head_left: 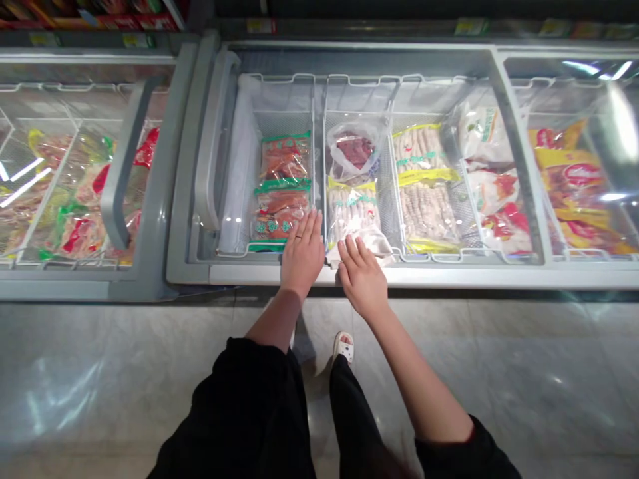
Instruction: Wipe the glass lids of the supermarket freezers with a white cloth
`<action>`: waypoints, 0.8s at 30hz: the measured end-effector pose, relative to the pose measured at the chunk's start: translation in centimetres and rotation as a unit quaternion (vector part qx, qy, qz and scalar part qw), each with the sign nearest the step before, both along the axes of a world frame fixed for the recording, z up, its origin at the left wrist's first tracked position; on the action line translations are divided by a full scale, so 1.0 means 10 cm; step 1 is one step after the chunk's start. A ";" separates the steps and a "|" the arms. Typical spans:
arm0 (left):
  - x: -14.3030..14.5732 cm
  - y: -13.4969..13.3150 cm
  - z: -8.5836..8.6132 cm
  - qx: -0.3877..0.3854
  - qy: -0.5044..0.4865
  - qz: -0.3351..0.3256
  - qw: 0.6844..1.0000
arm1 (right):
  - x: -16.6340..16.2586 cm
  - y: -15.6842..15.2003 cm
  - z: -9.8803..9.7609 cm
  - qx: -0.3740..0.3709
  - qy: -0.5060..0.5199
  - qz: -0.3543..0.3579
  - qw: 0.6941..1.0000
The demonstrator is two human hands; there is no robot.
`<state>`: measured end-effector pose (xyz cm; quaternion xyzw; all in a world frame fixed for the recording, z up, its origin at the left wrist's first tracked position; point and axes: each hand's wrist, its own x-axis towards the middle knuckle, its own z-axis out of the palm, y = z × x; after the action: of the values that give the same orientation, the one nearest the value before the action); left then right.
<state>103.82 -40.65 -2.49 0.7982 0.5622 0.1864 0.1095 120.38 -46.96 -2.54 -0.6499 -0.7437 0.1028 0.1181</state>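
My left hand [303, 253] lies flat at the front rim of the chest freezer [259, 274], fingers stretched out together and pointing into it. A ring shows on one finger. Just beyond the fingertips are red meat packs with green edges [281, 209]. To its right, my right hand [363, 276] rests flat, fingers extended, on a white cloth [380, 247] spread over the freezer's front edge. The cloth partly overlaps a yellow-edged clear pack [352, 199]. What lies beneath both palms is hidden.
Wire baskets hold yellow-edged packs of pale rolls [429, 213], a plastic bag of dark red meat [354, 150] and white bags [499, 199]. A grey handle [207, 146] stands at the freezer's left. Another freezer [74, 287] adjoins it. Tiled floor [124, 372] lies below.
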 end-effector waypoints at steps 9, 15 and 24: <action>-0.01 0.02 0.00 -0.009 0.021 -0.009 1.000 | 0.17 0.62 0.04 0.003 0.012 0.023 1.000; 0.00 0.05 0.00 -0.034 0.011 -0.007 0.999 | 0.24 0.06 -0.01 0.001 -0.005 -0.007 1.000; -0.01 0.03 -0.01 -0.031 0.008 -0.005 0.999 | 0.06 0.44 0.04 -0.010 0.028 0.027 0.999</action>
<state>103.75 -40.31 -2.54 0.7987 0.5646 0.1618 0.1307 120.94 -42.56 -2.15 -0.6278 -0.7563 0.1314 0.1292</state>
